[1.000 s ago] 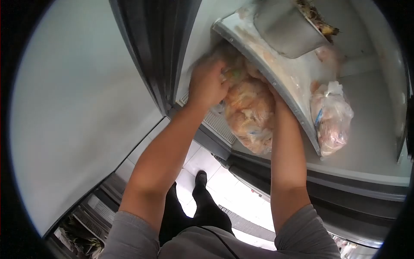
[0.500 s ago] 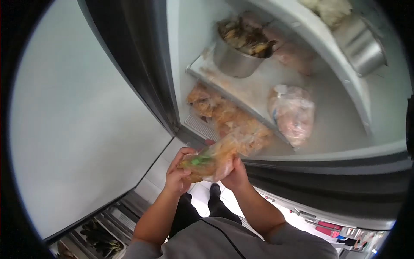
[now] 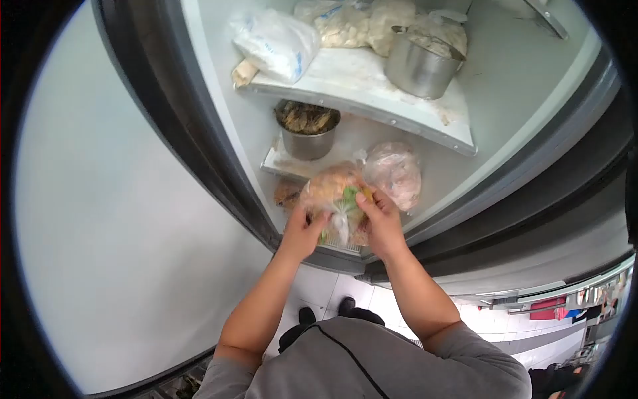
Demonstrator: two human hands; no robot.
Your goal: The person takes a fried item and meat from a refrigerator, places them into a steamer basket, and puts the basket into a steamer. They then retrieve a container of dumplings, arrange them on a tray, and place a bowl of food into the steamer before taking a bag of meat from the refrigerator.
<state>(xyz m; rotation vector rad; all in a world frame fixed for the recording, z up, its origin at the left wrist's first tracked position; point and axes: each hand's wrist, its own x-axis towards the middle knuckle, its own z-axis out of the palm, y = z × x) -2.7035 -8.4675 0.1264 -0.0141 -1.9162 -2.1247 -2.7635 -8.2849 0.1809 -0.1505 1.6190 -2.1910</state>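
Between my two hands is a clear plastic bag (image 3: pixel 330 187) of orange-brown food with something green in it, its gathered white end facing me. My left hand (image 3: pixel 303 233) grips the bag's left side, and my right hand (image 3: pixel 381 218) grips its right side, thumb on top near the green part. The bag is at the front of the open refrigerator, by the lower shelf. It partly hides another bag of brownish food (image 3: pixel 286 194) at the bottom. Just beyond my right hand lies a clear bag of pale pink meat (image 3: pixel 395 174).
A metal pot of dark dried food (image 3: pixel 308 136) stands on the lower shelf (image 3: pixel 282 159). The upper shelf (image 3: pixel 359 73) carries a white plastic bag (image 3: pixel 276 43), bags of pale food (image 3: pixel 345 26) and another metal pot (image 3: pixel 422 70). The open door (image 3: pixel 146 199) is at left.
The view has turned and more of the upper shelf shows. My hands have carried the bag forward into the refrigerator opening and turned it, so its gathered end now faces me.
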